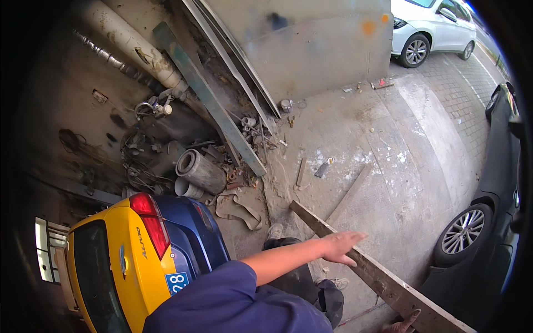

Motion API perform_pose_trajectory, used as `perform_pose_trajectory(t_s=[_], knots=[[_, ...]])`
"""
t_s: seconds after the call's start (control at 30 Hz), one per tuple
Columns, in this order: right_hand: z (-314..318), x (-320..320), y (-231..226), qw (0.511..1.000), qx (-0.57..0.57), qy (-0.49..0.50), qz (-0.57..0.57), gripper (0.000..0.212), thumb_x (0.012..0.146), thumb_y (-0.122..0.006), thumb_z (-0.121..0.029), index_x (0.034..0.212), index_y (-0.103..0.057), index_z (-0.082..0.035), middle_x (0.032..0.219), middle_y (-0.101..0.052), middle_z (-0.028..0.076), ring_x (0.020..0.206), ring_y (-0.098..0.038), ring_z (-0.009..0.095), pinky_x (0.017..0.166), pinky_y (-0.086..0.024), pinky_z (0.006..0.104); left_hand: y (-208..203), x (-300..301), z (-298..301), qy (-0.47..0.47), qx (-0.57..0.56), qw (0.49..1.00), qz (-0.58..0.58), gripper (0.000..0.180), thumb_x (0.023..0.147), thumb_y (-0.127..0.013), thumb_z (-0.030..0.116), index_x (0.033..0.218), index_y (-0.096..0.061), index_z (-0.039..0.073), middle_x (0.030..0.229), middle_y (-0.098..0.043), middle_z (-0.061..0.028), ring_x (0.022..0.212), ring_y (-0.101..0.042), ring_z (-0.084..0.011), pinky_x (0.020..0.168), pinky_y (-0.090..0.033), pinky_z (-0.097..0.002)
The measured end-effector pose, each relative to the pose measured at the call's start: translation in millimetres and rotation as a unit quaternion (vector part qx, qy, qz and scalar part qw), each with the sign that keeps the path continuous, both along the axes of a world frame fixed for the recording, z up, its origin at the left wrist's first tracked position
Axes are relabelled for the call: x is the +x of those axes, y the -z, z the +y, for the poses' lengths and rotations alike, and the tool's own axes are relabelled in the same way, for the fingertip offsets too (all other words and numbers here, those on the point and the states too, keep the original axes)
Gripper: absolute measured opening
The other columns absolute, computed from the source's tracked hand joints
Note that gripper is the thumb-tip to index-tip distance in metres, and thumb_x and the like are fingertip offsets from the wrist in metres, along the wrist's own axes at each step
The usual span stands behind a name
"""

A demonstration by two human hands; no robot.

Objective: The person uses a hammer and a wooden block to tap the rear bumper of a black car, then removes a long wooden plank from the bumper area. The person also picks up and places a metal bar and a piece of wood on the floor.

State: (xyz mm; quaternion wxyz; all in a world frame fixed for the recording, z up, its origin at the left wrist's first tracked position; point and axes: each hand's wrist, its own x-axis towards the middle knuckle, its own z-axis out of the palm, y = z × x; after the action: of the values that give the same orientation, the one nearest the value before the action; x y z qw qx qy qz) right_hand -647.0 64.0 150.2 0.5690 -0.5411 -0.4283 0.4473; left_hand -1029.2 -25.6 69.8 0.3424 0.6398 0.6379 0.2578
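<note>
A long, narrow wooden plank slants from the middle of the view down to the lower right, above the floor. My left hand reaches across to the plank's upper side. Its fingers are stretched out and its thumb is apart, beside the wood; whether it touches the wood I cannot tell. At the bottom edge my right hand grips the nearer part of the plank, with one finger lying along its side. Most of that hand is cut off or hidden. The far end of the plank is held by neither hand.
A yellow and blue car stands close on my left, a dark car on my right. Debris and a metal cylinder lie by the wall. A green beam leans there. Farther off is a white car. A small wood strip lies on the floor.
</note>
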Motion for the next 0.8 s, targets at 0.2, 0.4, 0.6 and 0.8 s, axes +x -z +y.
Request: perform_pose_trajectory(t_s=[0.2, 0.4, 0.6, 0.8], knots=[[-13.5, -36.1, -28.3, 0.887, 0.217, -0.007, -0.407, 0.053, 0.1, -0.071, -0.029, 0.143, -0.056, -0.001, 0.132, -0.065, 0.02, 0.112, -0.067, 0.042, 0.096, -0.057, 0.0549, 71.3, -312.0, -175.3, -0.591, -0.114, 0.788, -0.129, 0.085, 0.091, -0.079, 0.05, 0.148, -0.044, -0.004, 0.136, -0.064, -0.0298, 0.122, -0.066, -0.0415, 0.103, -0.054, -0.0461], [-33.9, -166.7, -71.9, 0.977, 0.142, 0.071, -0.14, 0.072, 0.098, -0.068, -0.044, 0.151, -0.049, 0.001, 0.146, -0.056, 0.023, 0.126, -0.06, 0.041, 0.107, -0.05, 0.0562, 61.6, -619.6, -311.6, -0.081, -0.323, 0.819, 0.467, 0.048, 0.085, -0.077, 0.026, 0.126, -0.063, 0.005, 0.124, -0.066, -0.0141, 0.126, -0.057, -0.032, 0.117, -0.038, -0.0508], [-33.0, -250.3, -124.7, 0.986, 0.138, 0.052, -0.078, 0.083, 0.097, -0.066, -0.051, 0.156, -0.044, 0.003, 0.155, -0.05, 0.025, 0.135, -0.055, 0.041, 0.116, -0.044, 0.0574, 57.7, -813.6, -296.3, 0.065, -0.288, 0.697, 0.653, 0.051, 0.096, -0.063, 0.02, 0.142, -0.056, 0.001, 0.151, -0.055, -0.0185, 0.148, -0.043, -0.0343, 0.127, -0.028, -0.0513], [-43.5, -280.8, -139.4, 0.969, 0.073, 0.219, -0.084, 0.083, 0.097, -0.067, -0.051, 0.157, -0.044, 0.002, 0.157, -0.049, 0.024, 0.138, -0.053, 0.04, 0.119, -0.041, 0.0571, 110.3, -876.1, -274.6, 0.206, -0.315, 0.661, 0.649, 0.066, 0.097, -0.067, 0.026, 0.156, -0.045, 0.004, 0.161, -0.044, -0.0173, 0.153, -0.035, -0.0377, 0.129, -0.021, -0.0555]])
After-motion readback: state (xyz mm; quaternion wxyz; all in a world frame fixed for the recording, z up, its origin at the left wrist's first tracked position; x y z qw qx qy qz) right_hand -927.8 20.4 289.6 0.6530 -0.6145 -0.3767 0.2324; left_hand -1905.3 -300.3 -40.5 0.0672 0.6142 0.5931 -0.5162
